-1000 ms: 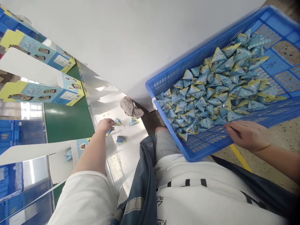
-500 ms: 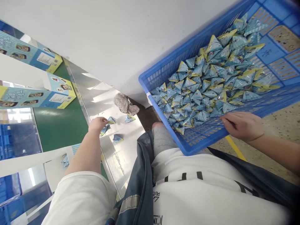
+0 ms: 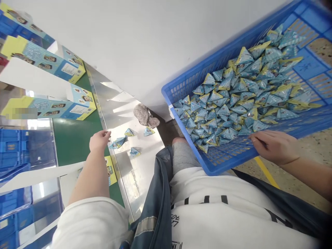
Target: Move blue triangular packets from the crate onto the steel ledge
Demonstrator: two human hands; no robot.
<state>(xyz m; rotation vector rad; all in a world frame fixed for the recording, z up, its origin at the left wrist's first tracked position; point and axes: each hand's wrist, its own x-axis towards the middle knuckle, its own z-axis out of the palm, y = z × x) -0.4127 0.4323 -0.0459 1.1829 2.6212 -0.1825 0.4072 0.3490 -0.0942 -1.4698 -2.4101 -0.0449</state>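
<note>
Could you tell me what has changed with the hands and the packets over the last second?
The left hand has let go of the packets on the steel counter and drawn back toward the green belt, now empty. The right hand still rests in the blue crate, and the loose packets and grey rag lie as before.

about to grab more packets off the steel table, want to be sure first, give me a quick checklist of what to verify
1. Left hand empty: ok, nothing visible in it.
2. Loose packets close to that hand on the steel table: ok, just beside it.
3. Right hand steadying the blue crate: ok, resting on its near rim.
4. Crate level: not ok, tilted, pile of packets inside.
5. Grey rag clear of the packets: ok, apart.
6. Carton below the left arm open: cannot tell.
</note>
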